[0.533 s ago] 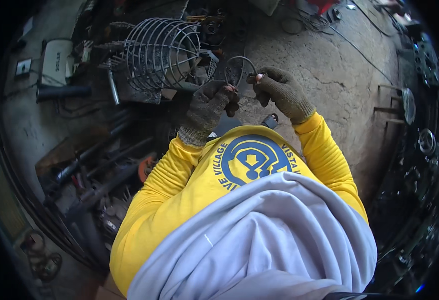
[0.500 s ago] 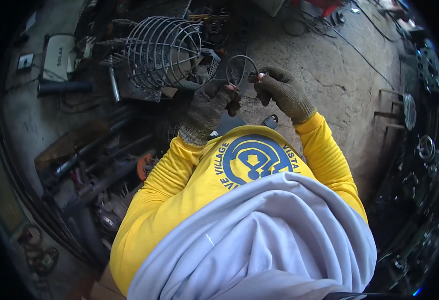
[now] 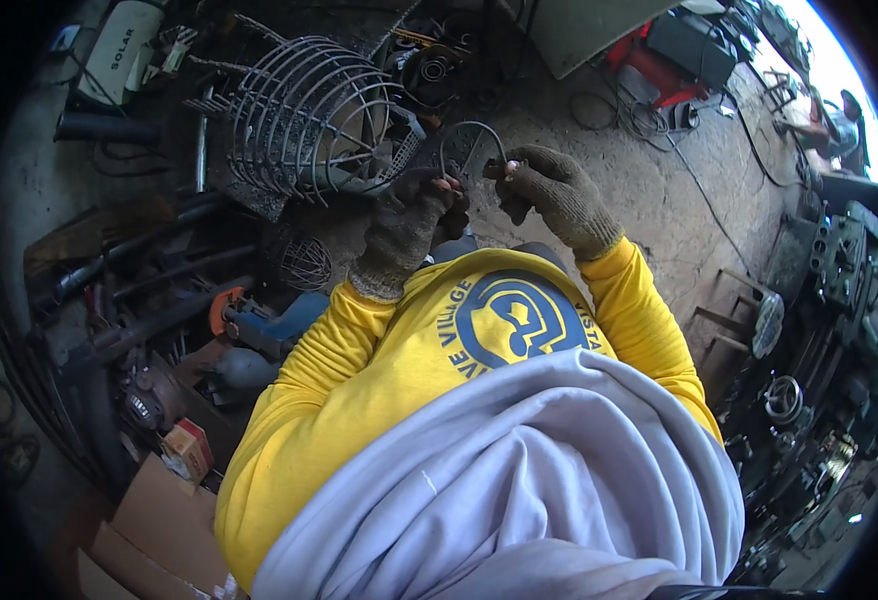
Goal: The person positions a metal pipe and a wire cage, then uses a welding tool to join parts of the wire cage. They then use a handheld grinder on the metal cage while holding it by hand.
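Brown-gloved left hand (image 3: 399,232), right hand (image 3: 562,198) likewise gloved, each grip holding a thin curved rod (image 3: 476,123), wire cage (image 3: 304,112) nearby

Set between wire cage (image 3: 309,112) and stool (image 3: 767,326)

Has a wire loop (image 3: 472,123) between left fingers (image 3: 435,192) and right fingers (image 3: 536,180). Has the wire cage ahead left, cardboard (image 3: 164,520) at lower left, stool right, machinery (image 3: 852,265) farther right, box (image 3: 694,48) on a stand (image 3: 649,68) ahead right.

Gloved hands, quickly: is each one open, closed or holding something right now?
Left hand: closed, holding one end of a thin curved rod.
Right hand: closed, fingers pinching the rod's other end.
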`<state>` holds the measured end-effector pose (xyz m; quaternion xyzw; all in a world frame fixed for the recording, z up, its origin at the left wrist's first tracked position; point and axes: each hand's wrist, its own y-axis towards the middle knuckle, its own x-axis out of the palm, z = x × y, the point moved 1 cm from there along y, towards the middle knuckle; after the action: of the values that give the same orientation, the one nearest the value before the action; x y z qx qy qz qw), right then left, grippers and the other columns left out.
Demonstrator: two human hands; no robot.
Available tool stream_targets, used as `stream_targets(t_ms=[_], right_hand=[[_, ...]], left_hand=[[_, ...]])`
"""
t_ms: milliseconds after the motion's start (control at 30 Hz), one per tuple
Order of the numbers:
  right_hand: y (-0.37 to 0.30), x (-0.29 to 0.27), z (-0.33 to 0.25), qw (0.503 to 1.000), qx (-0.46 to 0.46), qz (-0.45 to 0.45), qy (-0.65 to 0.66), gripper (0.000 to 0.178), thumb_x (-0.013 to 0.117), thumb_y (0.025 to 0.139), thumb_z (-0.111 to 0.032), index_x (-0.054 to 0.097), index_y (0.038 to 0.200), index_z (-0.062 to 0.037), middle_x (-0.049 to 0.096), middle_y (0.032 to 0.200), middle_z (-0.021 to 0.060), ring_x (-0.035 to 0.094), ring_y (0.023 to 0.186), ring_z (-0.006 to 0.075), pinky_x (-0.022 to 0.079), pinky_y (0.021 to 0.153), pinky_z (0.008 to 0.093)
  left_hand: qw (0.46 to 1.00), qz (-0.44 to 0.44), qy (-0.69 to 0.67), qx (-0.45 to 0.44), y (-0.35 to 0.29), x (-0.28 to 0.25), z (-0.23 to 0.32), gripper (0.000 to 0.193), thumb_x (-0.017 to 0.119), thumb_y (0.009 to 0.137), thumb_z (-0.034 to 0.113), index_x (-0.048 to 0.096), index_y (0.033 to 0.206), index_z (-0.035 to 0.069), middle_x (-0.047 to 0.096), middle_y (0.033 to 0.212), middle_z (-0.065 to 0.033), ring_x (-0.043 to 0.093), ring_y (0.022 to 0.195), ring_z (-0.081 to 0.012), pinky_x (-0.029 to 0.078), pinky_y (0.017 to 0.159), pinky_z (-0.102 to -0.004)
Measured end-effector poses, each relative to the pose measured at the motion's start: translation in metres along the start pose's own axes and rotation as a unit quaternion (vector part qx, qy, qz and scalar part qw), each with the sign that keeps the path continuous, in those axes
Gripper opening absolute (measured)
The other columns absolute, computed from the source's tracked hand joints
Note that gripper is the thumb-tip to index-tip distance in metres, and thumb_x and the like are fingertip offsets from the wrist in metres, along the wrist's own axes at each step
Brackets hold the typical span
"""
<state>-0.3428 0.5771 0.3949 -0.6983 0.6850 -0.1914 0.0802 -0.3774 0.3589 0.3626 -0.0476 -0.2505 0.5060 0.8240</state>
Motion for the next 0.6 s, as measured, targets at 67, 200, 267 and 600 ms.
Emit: stream_targets(t_ms=[67,200,267,600], right_hand=[[0.012,-0.011,0.000,1.000,0.004,-0.021,-0.018,0.028,0.058,0.101,-0.021,0.065,0.112,0.0035,0.068,0.088,0.0086,0.064,0.072,0.0133,0.054,0.068,0.0269],[0.042,-0.028,0.002,0.992,0.009,-0.107,-0.069,0.029,0.059,0.101,-0.022,0.065,0.113,0.0039,0.070,0.092,0.0103,0.064,0.076,0.0135,0.054,0.072,0.0272],[0.059,-0.034,0.007,0.978,0.012,-0.157,-0.136,0.030,0.059,0.101,-0.024,0.065,0.114,0.0028,0.070,0.093,0.0088,0.065,0.078,0.0134,0.054,0.073,0.0265],[0.096,-0.143,0.102,0.955,0.168,-0.206,-0.132,0.034,0.062,0.099,-0.031,0.065,0.114,-0.0008,0.067,0.092,0.0080,0.063,0.077,0.0147,0.054,0.070,0.0269]], left_hand=[[1.000,0.025,0.014,0.007,0.004,0.007,-0.004,0.016,0.064,0.098,0.016,0.068,0.109,0.005,0.072,0.096,-0.0046,0.069,0.081,-0.0123,0.057,0.070,-0.0258],[0.992,0.118,0.024,0.044,0.011,0.018,-0.018,0.015,0.064,0.098,0.015,0.068,0.108,0.006,0.072,0.097,-0.0042,0.070,0.083,-0.0126,0.056,0.069,-0.0252],[0.980,0.187,-0.015,0.067,0.010,0.024,-0.035,0.014,0.064,0.098,0.015,0.068,0.108,0.007,0.072,0.097,-0.0043,0.070,0.085,-0.0130,0.056,0.070,-0.0253],[0.856,0.457,-0.113,0.212,0.028,0.000,-0.073,0.015,0.068,0.096,0.018,0.068,0.103,0.004,0.071,0.091,-0.0043,0.068,0.081,-0.0126,0.057,0.077,-0.0266]])
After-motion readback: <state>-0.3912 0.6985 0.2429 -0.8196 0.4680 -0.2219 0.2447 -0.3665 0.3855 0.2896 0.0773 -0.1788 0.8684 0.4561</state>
